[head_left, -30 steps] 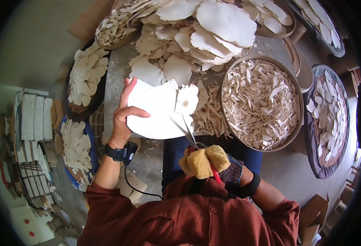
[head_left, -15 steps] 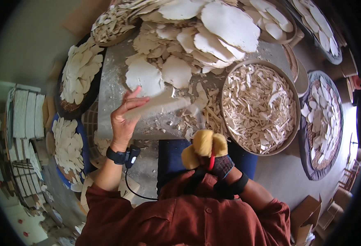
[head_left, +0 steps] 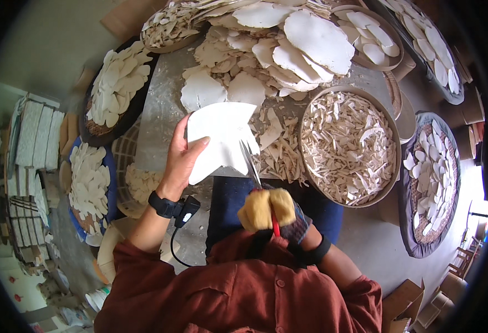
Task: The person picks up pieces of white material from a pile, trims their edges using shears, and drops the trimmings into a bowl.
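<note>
With our left hand (head_left: 183, 158) we pinch the left side of a white sheet (head_left: 216, 136) between thumb and fingers, above the near edge of the table (head_left: 161, 125). Our gloved right hand (head_left: 298, 226) is closed around the padded, red-handled scissors (head_left: 254, 171), blades at the sheet's right side. A round tray (head_left: 356, 206) of scraps overhangs the near right corner.

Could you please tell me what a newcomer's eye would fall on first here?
Probably the bright white, notched flat piece in the bare left hand, with yellow-padded metal scissors in the gloved right hand at its edge. To the right, a round, tan-rimmed tray is heaped with pale shavings; across the grey table, large whitish flat slices form a pile.
</note>
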Tool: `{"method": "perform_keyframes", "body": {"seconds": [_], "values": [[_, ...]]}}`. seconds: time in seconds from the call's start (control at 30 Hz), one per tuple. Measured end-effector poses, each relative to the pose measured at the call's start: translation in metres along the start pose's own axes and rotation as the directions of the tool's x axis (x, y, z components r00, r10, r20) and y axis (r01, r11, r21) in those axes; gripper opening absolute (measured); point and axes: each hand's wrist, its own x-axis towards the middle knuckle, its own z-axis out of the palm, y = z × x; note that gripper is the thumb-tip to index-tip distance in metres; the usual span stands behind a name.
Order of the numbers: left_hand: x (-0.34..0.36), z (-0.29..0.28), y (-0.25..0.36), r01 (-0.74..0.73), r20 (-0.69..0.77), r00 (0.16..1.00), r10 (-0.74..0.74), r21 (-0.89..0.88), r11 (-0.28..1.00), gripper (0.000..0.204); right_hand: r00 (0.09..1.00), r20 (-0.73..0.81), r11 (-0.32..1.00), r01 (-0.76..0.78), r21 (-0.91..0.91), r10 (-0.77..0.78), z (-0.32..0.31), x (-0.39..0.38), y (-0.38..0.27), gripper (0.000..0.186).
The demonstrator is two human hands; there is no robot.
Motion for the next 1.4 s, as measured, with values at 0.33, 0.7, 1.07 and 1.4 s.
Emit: {"method": "perform_keyframes", "body": {"seconds": [0.33,0.7,1.07,1.4], "values": [[-0.009,0.001,0.017,-0.012,0.051,0.999,0.011,0.023,1.0,0.063,0.996,-0.072,0.912,0.024,-0.409,-0.058,-0.022,0.005,-0.006,0.019],[-0.014,0.006,0.009,0.104,0.242,0.964,-0.111,0.042,0.994,0.064,0.998,-0.064,0.803,-0.059,-0.593,0.027,-0.013,-0.008,-0.027,0.049],[0.011,-0.001,0.011,0.05,-0.027,0.998,-0.056,-0.203,0.978,0.057,0.991,0.11,0.995,-0.085,0.051,0.079,-0.015,-0.016,-0.024,0.052],[0.006,0.009,0.005,0.163,0.038,0.987,-0.158,-0.216,0.963,0.057,0.945,0.313,0.915,-0.206,0.348,0.094,0.006,0.012,-0.063,0.051]]}}
